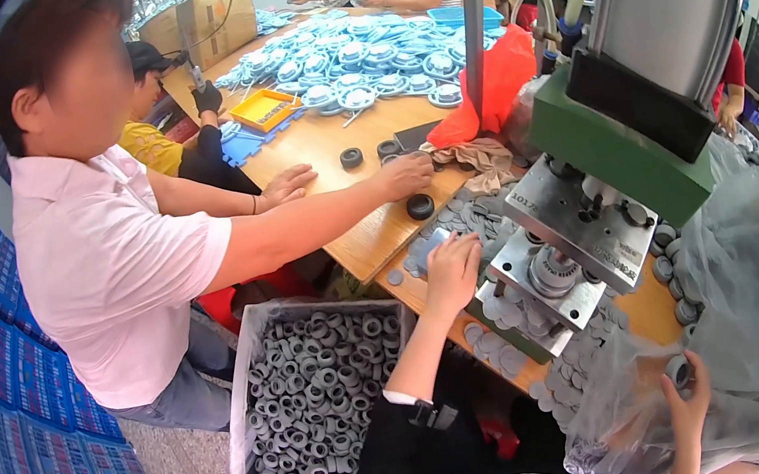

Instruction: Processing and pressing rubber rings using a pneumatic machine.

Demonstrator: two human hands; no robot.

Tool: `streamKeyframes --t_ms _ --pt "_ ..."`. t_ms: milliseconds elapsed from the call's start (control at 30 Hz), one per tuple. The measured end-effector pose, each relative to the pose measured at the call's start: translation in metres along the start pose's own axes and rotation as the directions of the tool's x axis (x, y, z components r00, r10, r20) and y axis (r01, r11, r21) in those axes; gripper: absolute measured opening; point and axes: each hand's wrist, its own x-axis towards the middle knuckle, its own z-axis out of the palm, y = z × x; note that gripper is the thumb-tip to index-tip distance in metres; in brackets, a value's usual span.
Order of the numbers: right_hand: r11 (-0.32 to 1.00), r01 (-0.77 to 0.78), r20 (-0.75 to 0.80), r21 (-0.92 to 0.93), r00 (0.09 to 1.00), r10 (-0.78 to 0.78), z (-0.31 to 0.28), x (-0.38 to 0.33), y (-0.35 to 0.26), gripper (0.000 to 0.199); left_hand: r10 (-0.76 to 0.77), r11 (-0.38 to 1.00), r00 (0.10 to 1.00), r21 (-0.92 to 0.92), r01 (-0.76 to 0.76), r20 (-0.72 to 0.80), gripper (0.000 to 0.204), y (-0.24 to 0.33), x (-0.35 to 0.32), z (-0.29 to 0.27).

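My left hand rests at the left side of the press, beside loose flat grey discs. Its fingers are slightly bent, and I make out nothing held in them. At the lower right, my right hand is closed on a round grey cap, over the clear plastic sheeting. A metal die stands under the press's green head. More grey discs are heaped around the base of the press.
A white-walled bin of grey rings stands left of my legs. Across the table, a person in a pale pink shirt reaches toward dark round caps. Light blue parts pile up beyond, near other seated people. Blue crates line the left.
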Motion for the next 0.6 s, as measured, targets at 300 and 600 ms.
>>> streamKeyframes --t_ms 300,600 --pt "0.999 -0.036 0.012 0.002 0.999 0.036 0.007 0.006 0.001 0.050 0.042 0.909 0.935 0.375 -0.182 0.352 0.030 -0.023 0.006 0.007" --pt "0.997 -0.077 0.070 0.032 0.995 0.075 0.011 0.019 -0.014 0.047 0.035 0.889 0.944 0.421 -0.180 0.329 0.037 -0.042 0.005 0.022"
